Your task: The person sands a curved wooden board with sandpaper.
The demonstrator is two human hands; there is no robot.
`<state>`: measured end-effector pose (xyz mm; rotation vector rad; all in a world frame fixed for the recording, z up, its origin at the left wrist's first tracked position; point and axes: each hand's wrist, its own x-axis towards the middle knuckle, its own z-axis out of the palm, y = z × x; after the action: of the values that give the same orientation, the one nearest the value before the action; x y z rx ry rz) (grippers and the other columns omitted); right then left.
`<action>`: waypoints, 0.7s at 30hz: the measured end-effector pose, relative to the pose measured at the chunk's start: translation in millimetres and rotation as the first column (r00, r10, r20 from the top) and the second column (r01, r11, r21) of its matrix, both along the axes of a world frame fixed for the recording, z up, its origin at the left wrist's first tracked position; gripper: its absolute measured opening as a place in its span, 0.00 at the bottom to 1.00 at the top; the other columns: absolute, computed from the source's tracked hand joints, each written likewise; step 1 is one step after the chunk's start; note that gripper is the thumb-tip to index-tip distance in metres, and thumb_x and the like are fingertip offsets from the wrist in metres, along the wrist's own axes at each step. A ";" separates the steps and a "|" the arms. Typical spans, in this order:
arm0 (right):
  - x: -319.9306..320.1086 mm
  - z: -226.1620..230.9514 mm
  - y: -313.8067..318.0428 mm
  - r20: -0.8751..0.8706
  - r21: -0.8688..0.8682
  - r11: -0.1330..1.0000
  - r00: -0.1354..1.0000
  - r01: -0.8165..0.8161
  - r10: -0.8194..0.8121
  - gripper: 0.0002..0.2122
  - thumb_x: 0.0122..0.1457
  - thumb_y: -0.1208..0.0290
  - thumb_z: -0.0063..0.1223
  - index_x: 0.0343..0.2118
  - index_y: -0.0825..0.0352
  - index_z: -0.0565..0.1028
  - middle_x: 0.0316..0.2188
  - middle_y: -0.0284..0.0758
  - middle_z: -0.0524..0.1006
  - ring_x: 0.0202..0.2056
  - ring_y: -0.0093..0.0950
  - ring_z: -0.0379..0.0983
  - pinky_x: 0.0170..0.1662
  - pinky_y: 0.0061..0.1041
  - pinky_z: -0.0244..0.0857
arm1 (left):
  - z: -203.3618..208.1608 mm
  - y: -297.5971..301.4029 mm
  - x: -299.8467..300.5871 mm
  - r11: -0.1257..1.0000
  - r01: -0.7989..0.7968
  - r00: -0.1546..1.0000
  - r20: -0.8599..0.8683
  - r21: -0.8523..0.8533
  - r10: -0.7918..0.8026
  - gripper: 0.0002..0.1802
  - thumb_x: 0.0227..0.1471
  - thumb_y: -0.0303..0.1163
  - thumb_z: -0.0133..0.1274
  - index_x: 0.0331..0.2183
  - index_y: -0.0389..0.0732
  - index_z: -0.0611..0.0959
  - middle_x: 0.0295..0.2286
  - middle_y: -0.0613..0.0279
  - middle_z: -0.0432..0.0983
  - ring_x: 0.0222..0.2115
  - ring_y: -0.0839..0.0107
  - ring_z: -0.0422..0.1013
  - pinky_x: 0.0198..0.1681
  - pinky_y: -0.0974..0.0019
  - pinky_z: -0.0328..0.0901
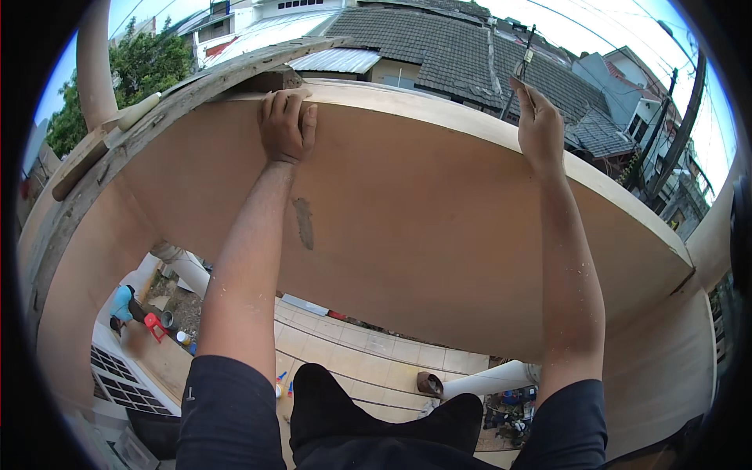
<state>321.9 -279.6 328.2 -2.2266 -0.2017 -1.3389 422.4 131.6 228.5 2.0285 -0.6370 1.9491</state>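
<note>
My left hand [287, 125] is on the top edge of a peach-coloured parapet wall [415, 196], fingers curled over it, next to a block [274, 78] under a weathered plank [227, 81]. Further right, my right hand [540, 129] is raised at the same pale ledge [407, 102]. Its fingers are close together, pointing up and to the left. Something thin and brownish seems to be between them, but I cannot make it out. A grey, rough patch [304, 223] marks the wall face below my left hand.
On the plank at left lie a pale-handled tool [139, 112] and a brown wooden piece [80, 166]. Far below is a tiled floor [352, 345] with a white column [486, 380]. A person in blue [123, 304] bends near a red stool [156, 327]. Tiled roofs [446, 55] rise beyond.
</note>
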 end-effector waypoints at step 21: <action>2.7 -7.1 8.8 -0.085 -0.087 0.967 0.965 0.240 -0.248 0.13 0.72 0.61 0.47 0.49 0.57 0.83 0.42 0.35 0.85 0.53 0.37 0.77 0.60 0.42 0.64 | -22.8 -74.4 -65.9 0.909 -0.078 0.941 -0.271 0.409 0.203 0.50 0.63 0.70 0.40 0.74 0.50 0.54 0.75 0.51 0.37 0.74 0.42 0.33 0.71 0.25 0.29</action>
<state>324.6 -270.8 321.1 -2.4365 0.0606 -1.3645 356.5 57.1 205.7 2.6234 -0.8804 1.6135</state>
